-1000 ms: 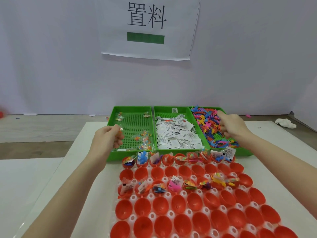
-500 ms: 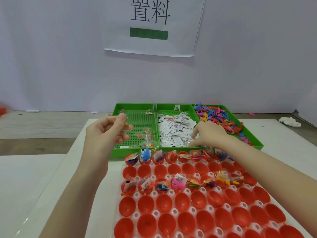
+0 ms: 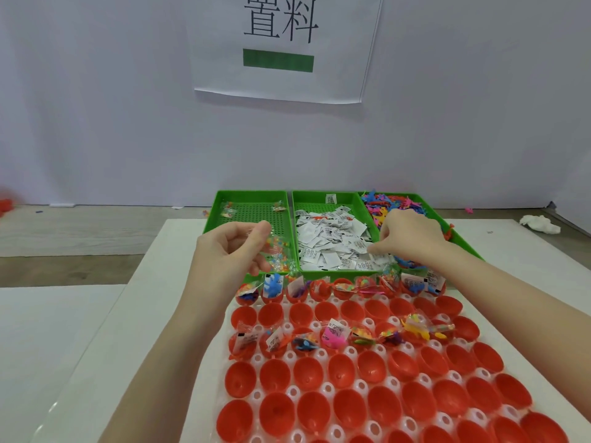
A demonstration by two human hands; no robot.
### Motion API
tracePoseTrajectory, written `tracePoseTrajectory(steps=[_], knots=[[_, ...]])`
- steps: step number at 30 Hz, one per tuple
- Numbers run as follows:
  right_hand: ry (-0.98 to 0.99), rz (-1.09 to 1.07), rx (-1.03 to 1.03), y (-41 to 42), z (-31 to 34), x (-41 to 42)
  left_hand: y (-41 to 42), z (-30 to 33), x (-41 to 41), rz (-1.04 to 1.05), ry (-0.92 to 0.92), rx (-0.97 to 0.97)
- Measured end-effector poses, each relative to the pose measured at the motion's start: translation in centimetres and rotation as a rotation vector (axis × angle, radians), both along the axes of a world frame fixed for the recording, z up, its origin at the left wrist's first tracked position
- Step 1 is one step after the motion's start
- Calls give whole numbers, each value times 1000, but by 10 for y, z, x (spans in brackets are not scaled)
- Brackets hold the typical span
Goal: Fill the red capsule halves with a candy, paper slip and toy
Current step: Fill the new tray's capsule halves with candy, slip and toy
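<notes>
We are seeing open worktop (image 3: 179, 282) lying left of the capsule halves (image 3: 351, 378); green trays (image 3: 295, 219) are blocking the far edge.

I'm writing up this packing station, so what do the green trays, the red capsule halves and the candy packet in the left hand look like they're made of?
Green trays: probably rigid moulded plastic, matte, with a perforated grid floor.
Red capsule halves: likely thin hard plastic, glossy, with light glinting on the curved walls.
Candy packet pinched by the left hand: seemingly clear, crinkly plastic film, since the coloured candies show through.
</notes>
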State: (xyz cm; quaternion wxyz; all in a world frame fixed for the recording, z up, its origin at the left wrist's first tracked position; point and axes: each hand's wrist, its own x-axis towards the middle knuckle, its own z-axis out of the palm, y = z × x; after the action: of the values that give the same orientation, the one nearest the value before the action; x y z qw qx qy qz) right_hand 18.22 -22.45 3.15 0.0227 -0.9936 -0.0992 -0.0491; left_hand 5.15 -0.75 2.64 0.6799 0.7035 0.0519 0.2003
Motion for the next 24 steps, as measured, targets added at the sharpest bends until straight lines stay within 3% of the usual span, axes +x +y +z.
tracePoseTrajectory(steps=[5, 10, 14, 19, 21, 24], knots=[[-94, -23, 550, -2, 9, -7, -10, 2, -2, -34, 36, 16], [131, 21, 1081, 14, 33, -41, -23, 3, -8, -150, 162, -33], [276, 173, 1189, 24, 47, -86, -33, 11, -11, -287, 248, -253], [50, 261, 1305, 27, 42, -124, -50, 26, -21, -446, 213, -508], [-31, 231, 1266, 26, 37, -129, -57, 28, -25, -486, 199, -481], [-125, 218, 1224, 25, 33, -139, -68, 24, -32, -459, 124, -269]])
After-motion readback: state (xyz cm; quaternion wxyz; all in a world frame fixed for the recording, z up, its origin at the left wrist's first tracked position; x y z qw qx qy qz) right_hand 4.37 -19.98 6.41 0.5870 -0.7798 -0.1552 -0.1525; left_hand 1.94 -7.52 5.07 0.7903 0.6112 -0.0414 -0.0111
